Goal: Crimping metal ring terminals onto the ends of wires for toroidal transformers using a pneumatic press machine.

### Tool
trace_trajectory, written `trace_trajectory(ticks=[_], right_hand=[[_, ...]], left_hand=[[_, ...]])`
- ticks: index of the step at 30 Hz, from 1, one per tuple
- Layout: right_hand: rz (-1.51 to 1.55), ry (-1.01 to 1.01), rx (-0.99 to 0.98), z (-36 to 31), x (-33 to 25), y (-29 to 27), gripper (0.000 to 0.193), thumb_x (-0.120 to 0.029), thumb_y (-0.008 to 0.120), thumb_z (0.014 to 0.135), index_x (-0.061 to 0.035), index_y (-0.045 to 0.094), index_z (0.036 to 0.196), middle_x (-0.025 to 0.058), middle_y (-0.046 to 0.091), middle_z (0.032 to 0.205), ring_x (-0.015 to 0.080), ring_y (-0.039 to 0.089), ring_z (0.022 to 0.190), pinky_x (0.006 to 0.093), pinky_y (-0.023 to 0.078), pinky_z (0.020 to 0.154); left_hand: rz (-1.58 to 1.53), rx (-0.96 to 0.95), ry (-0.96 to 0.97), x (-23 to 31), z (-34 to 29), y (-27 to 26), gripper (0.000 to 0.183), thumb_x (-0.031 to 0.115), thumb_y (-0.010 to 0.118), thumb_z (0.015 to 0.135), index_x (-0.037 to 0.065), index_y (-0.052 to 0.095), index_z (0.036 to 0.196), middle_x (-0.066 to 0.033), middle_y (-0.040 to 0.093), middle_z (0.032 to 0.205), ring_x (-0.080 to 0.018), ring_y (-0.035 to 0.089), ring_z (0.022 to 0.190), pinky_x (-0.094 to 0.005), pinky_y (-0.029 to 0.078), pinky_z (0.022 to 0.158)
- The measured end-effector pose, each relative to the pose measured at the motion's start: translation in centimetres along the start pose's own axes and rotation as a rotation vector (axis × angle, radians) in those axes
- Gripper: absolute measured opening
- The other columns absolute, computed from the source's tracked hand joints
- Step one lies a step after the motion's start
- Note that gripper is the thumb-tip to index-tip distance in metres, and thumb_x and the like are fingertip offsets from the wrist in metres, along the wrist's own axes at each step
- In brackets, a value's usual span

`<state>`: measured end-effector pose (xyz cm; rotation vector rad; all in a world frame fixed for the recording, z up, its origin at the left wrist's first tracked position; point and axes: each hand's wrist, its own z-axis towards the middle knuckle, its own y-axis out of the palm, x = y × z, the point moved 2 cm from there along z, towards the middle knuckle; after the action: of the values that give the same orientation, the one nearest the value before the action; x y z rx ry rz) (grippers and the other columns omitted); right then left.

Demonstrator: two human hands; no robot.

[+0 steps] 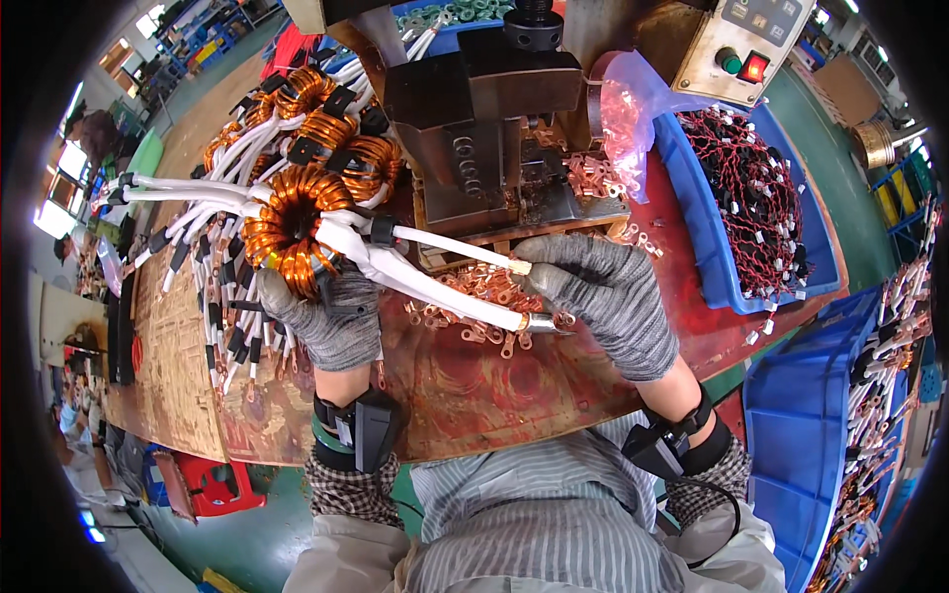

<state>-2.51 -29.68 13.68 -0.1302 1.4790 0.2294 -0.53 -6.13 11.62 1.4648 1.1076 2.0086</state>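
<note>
My left hand (pixel 336 321), in a grey knit glove, is closed around the lower side of a toroidal coil (pixel 267 237) wound with copper wire. White-sleeved leads leave the coil on both sides. My right hand (pixel 615 308), gloved the same way, pinches the tip of a thin white-sleeved lead (pixel 455 246) between thumb and fingers. A thicker white-sleeved lead (pixel 430 289) runs below it and ends in a bare metal tip near my right fingers. Loose copper ring lugs (pixel 484 287) lie under the leads. Just beyond stands a dark metal press (pixel 450 138).
More copper coils (pixel 326 133) with white leads are heaped at the left. Copper lugs (pixel 593 176) sit on the press's right side. A blue bin (pixel 707 227) holds red and black wires. A control box (pixel 741 49) has a lit red switch. Another blue bin (pixel 801 425) stands at the right.
</note>
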Motion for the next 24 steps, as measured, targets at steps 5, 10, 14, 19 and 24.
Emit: trace_trajectory(ticks=[5, 10, 14, 19, 24], right_hand=[[-0.010, -0.037, 0.067, 0.0, -0.4, -0.1, 0.023, -0.010, 0.061, 0.080, -0.0003, 0.062, 0.100, 0.0062, 0.064, 0.086, 0.0093, 0.057, 0.077, 0.0232, 0.047, 0.071], [0.057, -0.048, 0.033, 0.2, -1.0, 0.0, 0.022, -0.010, 0.061, 0.080, -0.0008, 0.062, 0.101, 0.0047, 0.063, 0.090, 0.0083, 0.056, 0.078, 0.0222, 0.046, 0.070], [0.088, -0.002, -0.007, 1.1, -0.7, -0.4, 0.020, -0.010, 0.060, 0.081, -0.0011, 0.063, 0.098, 0.0042, 0.062, 0.093, 0.0076, 0.056, 0.079, 0.0212, 0.046, 0.069], [0.101, -0.035, -0.008, 3.3, -0.5, -1.4, 0.017, -0.007, 0.061, 0.078, 0.0011, 0.064, 0.094, 0.0043, 0.064, 0.081, 0.0077, 0.058, 0.073, 0.0210, 0.046, 0.068], [0.071, 0.015, -0.048, 4.2, -0.3, -2.4, 0.018, -0.006, 0.063, 0.077, -0.0001, 0.064, 0.094, 0.0043, 0.064, 0.082, 0.0084, 0.057, 0.075, 0.0217, 0.046, 0.070]], left_hand=[[0.020, -0.030, 0.024, -0.2, 0.2, 0.1, 0.073, 0.060, 0.055, 0.071, 0.012, 0.041, 0.123, -0.0089, 0.051, 0.112, -0.0248, 0.052, 0.096, -0.0415, 0.046, 0.082], [0.109, -0.046, 0.156, 0.2, 0.1, 1.2, 0.067, 0.055, 0.056, 0.074, 0.008, 0.042, 0.120, -0.0100, 0.052, 0.105, -0.0222, 0.053, 0.090, -0.0351, 0.046, 0.078], [0.237, -0.137, 0.175, 0.5, -1.0, 2.2, 0.066, 0.050, 0.056, 0.076, 0.004, 0.040, 0.120, -0.0128, 0.053, 0.104, -0.0238, 0.053, 0.094, -0.0370, 0.044, 0.086], [0.160, -0.083, 0.157, 0.2, -1.9, 0.8, 0.069, 0.048, 0.058, 0.074, 0.007, 0.036, 0.126, -0.0126, 0.049, 0.114, -0.0262, 0.050, 0.103, -0.0415, 0.042, 0.089], [0.144, -0.128, 0.134, -0.2, -1.7, 0.3, 0.069, 0.047, 0.058, 0.075, 0.009, 0.035, 0.127, -0.0101, 0.047, 0.119, -0.0258, 0.046, 0.108, -0.0417, 0.038, 0.093]])
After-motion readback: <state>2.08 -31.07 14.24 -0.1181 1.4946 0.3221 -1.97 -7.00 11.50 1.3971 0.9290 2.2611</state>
